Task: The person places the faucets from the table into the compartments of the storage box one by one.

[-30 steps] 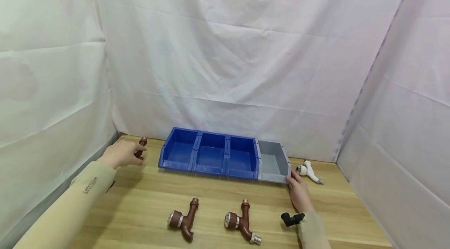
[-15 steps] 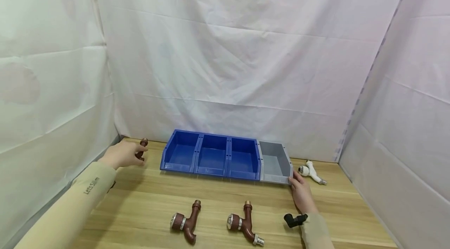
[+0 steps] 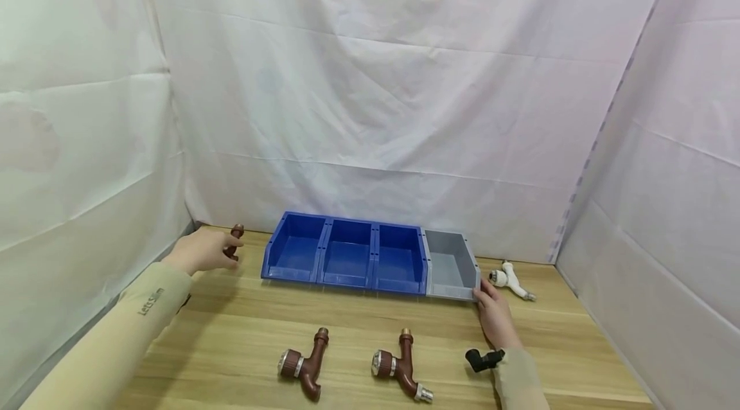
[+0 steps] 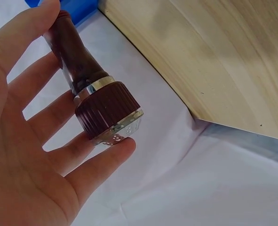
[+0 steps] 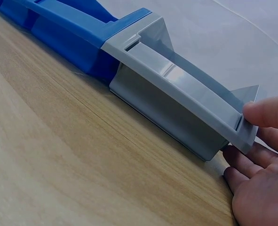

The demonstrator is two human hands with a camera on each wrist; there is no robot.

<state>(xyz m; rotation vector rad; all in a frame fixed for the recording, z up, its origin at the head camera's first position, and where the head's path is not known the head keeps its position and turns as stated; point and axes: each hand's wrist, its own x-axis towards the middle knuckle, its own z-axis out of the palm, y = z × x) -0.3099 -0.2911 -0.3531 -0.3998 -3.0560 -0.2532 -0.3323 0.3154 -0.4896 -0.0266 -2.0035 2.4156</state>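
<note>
At the table's far left, my left hand (image 3: 199, 252) holds a brown tap (image 3: 234, 243) with a ribbed knob. Seen from the left wrist, the thumb lies along the tap's pipe (image 4: 75, 52) and the fingers reach behind it, one fingertip at the knob's clear end. My right hand (image 3: 495, 315) pinches the front right corner of a grey bin (image 3: 451, 293), thumb on the rim and fingers under it, as the right wrist view shows. The grey bin (image 5: 162, 113) adjoins a row of three blue bins (image 3: 345, 280). No contents are visible in the bins.
Two more brown taps, one plain-spouted (image 3: 312, 368) and one metal-tipped (image 3: 406, 368), lie near the front. A white tap (image 3: 509, 280) lies right of the grey bin. Beside the right wrist is a black elbow-shaped piece (image 3: 483, 360). White curtains (image 3: 370, 108) enclose the wooden table.
The head view shifts slightly. Both hands keep their places, the left on the brown tap and the right on the grey bin's corner.
</note>
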